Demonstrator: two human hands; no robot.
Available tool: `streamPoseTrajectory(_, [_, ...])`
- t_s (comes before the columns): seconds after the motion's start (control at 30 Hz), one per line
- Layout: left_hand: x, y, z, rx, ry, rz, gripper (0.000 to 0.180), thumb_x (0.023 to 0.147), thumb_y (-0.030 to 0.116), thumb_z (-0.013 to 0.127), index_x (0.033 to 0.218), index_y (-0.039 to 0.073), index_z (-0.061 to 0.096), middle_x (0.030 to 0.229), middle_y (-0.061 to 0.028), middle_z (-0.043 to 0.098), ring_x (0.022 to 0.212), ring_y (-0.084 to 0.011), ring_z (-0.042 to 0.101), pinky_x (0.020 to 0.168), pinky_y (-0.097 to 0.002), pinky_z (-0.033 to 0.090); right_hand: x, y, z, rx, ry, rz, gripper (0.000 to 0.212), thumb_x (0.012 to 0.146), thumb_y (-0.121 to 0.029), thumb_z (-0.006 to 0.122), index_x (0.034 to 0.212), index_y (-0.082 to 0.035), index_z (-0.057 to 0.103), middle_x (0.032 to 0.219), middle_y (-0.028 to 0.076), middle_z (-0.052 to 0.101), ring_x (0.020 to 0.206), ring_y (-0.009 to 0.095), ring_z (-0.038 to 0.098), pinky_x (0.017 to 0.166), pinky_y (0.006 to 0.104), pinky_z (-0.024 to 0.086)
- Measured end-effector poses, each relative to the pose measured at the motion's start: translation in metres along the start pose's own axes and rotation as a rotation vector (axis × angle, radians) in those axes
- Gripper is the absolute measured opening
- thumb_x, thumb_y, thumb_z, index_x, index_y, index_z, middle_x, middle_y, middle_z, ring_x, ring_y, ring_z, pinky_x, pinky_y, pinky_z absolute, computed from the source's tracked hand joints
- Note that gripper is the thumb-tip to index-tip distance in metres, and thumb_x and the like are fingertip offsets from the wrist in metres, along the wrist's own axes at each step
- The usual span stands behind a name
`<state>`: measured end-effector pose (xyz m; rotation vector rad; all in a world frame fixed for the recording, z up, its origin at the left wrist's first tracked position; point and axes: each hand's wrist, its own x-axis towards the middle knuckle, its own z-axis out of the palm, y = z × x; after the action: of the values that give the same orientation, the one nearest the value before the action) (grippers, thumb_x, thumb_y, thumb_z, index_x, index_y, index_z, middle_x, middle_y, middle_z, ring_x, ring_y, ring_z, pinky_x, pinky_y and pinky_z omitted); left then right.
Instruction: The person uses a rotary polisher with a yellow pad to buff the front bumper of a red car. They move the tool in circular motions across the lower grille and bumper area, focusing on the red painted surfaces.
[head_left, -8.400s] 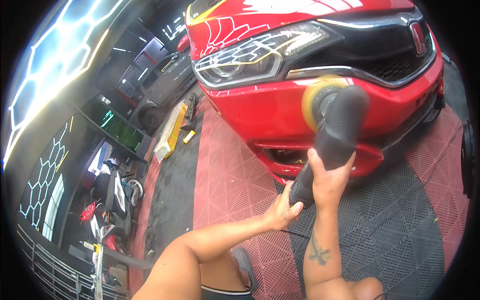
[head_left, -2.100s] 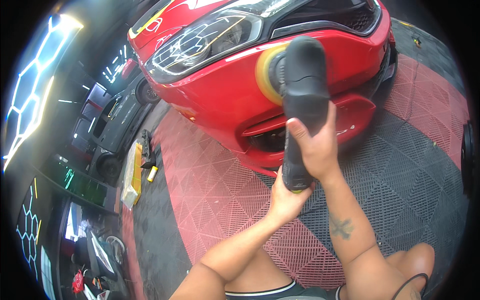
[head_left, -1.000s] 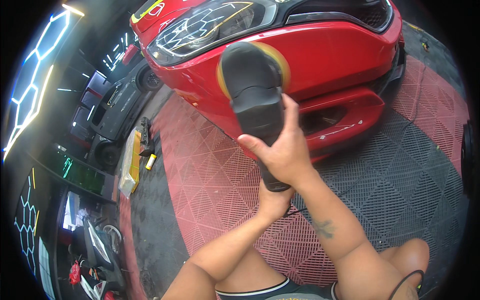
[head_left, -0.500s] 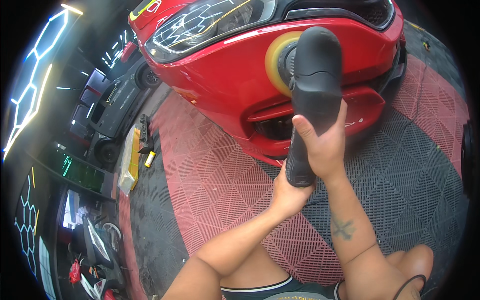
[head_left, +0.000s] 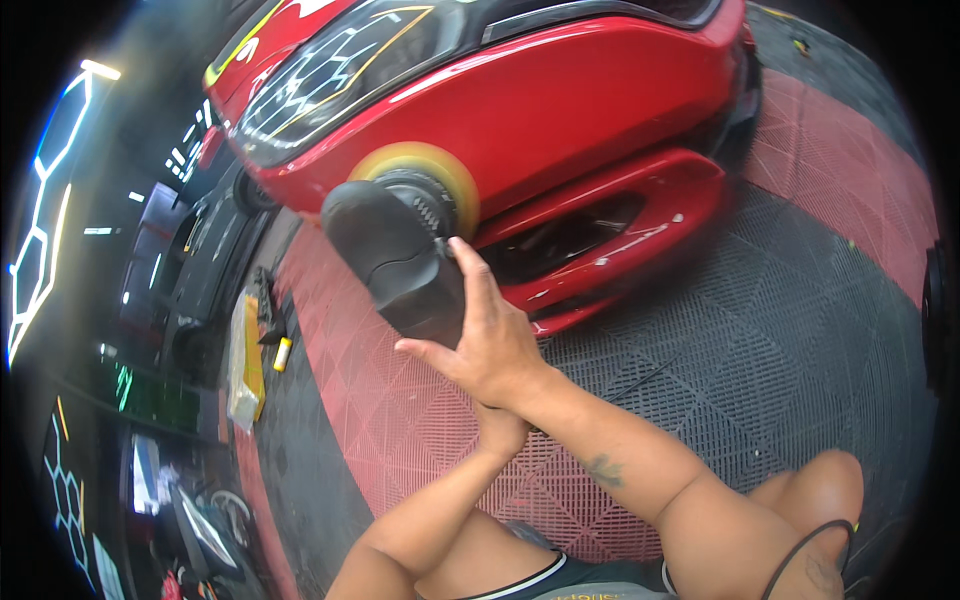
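A black car polisher (head_left: 385,250) is held with its yellow foam pad (head_left: 435,163) against the red bumper (head_left: 570,125) of a car, below the headlight (head_left: 350,75). The tool's body tilts up and to the left. My right hand (head_left: 490,345) grips the body's middle from the right, thumb and fingers around it. Just beneath and behind it, my left hand (head_left: 502,432) is at the handle end. Its fingers are mostly hidden by the right hand and wrist.
A dark cable (head_left: 645,380) lies on the red and grey floor tiles (head_left: 720,330). At left are a long yellow box (head_left: 245,360), a small yellow-and-white bottle (head_left: 283,354) and a motorcycle (head_left: 210,530). A dark vehicle (head_left: 215,250) stands behind. My bent knee (head_left: 825,485) is at lower right.
Both hands have swung the polisher left across the bumper, from its right part to below the headlight. The tool now leans left. The view has shifted slightly too.
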<state>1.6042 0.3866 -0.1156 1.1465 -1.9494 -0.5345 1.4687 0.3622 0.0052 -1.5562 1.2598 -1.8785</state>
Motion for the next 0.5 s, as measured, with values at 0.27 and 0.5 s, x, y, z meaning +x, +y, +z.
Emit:
streamPoseTrajectory(0.27, [0.031, 0.093, 0.038, -0.242, -0.127, -0.261, 0.043, 0.091, 0.011, 0.086, 0.128, 0.001, 0.066, 0.105, -0.0076, 0.076, 0.095, -0.0225, 0.074, 0.083, -0.0408, 0.059, 0.017, 0.007, -0.089, 0.222, 0.228, 0.143, 0.111, 0.089, -0.043, 0.093, 0.167, 0.001, 0.027, 0.143, 0.03, 0.065, 0.128, 0.044, 0.07, 0.11, 0.0502, 0.057])
streamPoseTrajectory(0.5, [0.06, 0.144, 0.102, -0.174, -0.21, -0.205, 0.043, 0.09, 0.007, 0.085, 0.124, 0.002, 0.06, 0.091, -0.0059, 0.074, 0.074, -0.0175, 0.072, 0.064, -0.0337, 0.057, 0.038, 0.034, -0.177, 0.359, 0.442, 0.134, 0.097, 0.09, -0.049, 0.09, 0.155, 0.002, 0.04, 0.128, 0.024, 0.071, 0.114, 0.035, 0.076, 0.101, 0.0464, 0.061])
